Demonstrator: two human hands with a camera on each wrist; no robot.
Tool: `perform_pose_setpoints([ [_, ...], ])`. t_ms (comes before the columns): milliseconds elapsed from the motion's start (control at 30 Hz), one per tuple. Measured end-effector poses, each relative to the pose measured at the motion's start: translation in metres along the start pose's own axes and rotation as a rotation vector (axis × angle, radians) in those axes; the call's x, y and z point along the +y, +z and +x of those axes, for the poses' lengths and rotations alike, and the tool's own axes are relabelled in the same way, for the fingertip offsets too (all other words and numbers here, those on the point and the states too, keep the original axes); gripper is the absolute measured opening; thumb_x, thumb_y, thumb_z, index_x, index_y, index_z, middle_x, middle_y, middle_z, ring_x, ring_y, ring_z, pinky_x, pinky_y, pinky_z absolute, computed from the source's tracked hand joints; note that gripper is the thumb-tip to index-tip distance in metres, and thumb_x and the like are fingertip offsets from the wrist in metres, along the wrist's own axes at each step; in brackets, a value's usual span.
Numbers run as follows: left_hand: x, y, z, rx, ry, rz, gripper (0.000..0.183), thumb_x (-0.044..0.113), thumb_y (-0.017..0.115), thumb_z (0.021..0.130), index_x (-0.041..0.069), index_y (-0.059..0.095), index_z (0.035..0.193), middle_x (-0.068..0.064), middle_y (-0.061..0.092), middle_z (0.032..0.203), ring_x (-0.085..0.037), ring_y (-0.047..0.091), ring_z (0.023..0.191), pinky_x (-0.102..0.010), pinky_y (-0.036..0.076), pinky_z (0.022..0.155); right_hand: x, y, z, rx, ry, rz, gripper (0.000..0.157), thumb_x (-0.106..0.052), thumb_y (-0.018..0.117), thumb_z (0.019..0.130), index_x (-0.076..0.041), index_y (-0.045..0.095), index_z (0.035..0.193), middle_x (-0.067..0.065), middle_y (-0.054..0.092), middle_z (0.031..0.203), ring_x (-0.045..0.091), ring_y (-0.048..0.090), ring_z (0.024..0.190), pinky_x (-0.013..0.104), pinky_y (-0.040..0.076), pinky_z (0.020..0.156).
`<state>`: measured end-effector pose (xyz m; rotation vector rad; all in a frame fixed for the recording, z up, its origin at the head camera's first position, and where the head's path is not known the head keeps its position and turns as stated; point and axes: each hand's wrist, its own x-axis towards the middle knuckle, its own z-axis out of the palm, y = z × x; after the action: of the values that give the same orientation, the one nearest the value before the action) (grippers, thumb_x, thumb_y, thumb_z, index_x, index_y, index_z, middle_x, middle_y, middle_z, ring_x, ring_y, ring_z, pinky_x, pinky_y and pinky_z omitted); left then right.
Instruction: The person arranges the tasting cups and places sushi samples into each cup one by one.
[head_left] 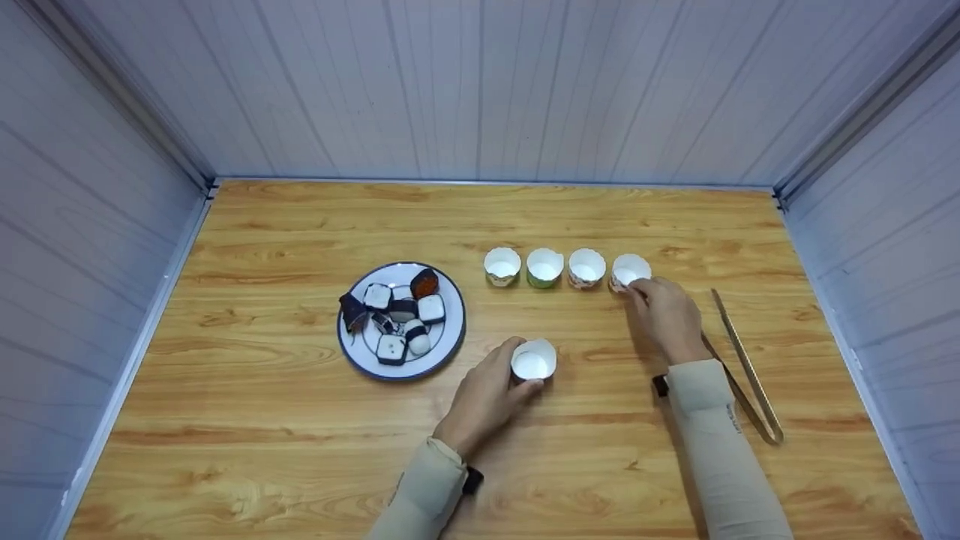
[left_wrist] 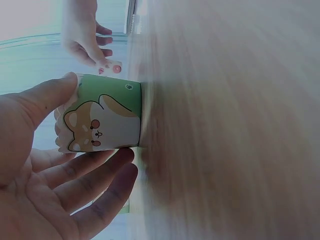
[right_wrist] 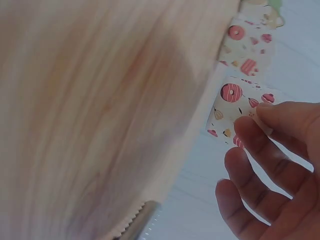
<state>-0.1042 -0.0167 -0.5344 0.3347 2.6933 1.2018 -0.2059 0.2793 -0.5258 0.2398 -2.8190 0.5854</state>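
Observation:
In the head view, my left hand (head_left: pixel 487 390) holds a white-lined paper cup (head_left: pixel 534 361) just above or on the table, thumb on one side and fingers on the other. The left wrist view shows this cup's green side with a cartoon dog (left_wrist: pixel 102 117). My right hand (head_left: pixel 666 313) pinches the near edge of the rightmost paper cup (head_left: pixel 631 268) in a row, thumb and index finger together. In the right wrist view that cup (right_wrist: pixel 227 112) bears doughnut and sweet prints, and the other fingers are loosely bent. Three more paper cups (head_left: pixel 545 264) stand left of it.
A blue-rimmed white plate (head_left: pixel 450 349) with several sushi-like pieces (head_left: pixel 391 349) sits left of the cups. Metal tongs (head_left: pixel 750 371) lie beside the right forearm, arms spread. Pale panels (head_left: pixel 480 90) wall the wooden table (head_left: pixel 262 435) at the back and both sides.

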Motion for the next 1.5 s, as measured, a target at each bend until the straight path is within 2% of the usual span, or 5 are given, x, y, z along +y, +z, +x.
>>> perform_pose_setpoints([
  [267,0.001,0.001,0.000,0.000,-0.012,-0.020,0.064,0.035,0.074,0.092,0.013,0.047,0.145,-0.010,0.056,0.137,-0.023,0.054,0.125,-0.043,0.045,0.103,0.005,0.003,0.007,-0.079,0.075,-0.002,0.017,-0.015,0.064,0.099,-0.006,0.075,0.108,0.019,0.070,0.097,0.037,0.065,0.086,0.054,0.052,0.068],
  [467,0.000,0.001,-0.001,0.008,0.006,-0.004,0.063,0.036,0.073,0.092,0.013,0.047,0.145,-0.010,0.057,0.136,-0.023,0.055,0.124,-0.044,0.048,0.099,0.004,0.005,0.008,-0.063,0.060,-0.025,0.020,-0.015,0.066,0.098,-0.005,0.073,0.113,0.019,0.070,0.098,0.038,0.067,0.085,0.055,0.053,0.067],
  [800,-0.001,0.001,-0.001,0.004,0.001,-0.008,0.063,0.036,0.073,0.093,0.013,0.046,0.145,-0.010,0.056,0.138,-0.024,0.054,0.125,-0.044,0.047,0.101,-0.023,-0.012,-0.007,0.085,-0.117,-0.067,0.012,-0.007,0.072,0.091,-0.002,0.071,0.102,0.013,0.067,0.079,0.031,0.062,0.065,0.047,0.050,0.052],
  [933,-0.001,0.001,-0.001,0.003,-0.003,-0.014,0.064,0.036,0.073,0.093,0.013,0.046,0.146,-0.010,0.056,0.138,-0.024,0.055,0.125,-0.044,0.047,0.101,-0.042,-0.017,-0.022,0.112,-0.232,-0.064,0.019,-0.005,0.076,0.087,-0.001,0.071,0.106,0.012,0.068,0.081,0.028,0.062,0.065,0.042,0.051,0.054],
  [1500,0.000,0.001,0.000,0.001,-0.008,0.009,0.067,0.036,0.073,0.092,0.011,0.045,0.147,-0.011,0.055,0.140,-0.024,0.054,0.126,-0.044,0.047,0.101,-0.101,-0.009,-0.074,0.064,-0.545,0.060,0.027,-0.009,0.082,0.083,-0.007,0.074,0.108,0.001,0.064,0.078,0.016,0.056,0.063,0.033,0.050,0.056],
])
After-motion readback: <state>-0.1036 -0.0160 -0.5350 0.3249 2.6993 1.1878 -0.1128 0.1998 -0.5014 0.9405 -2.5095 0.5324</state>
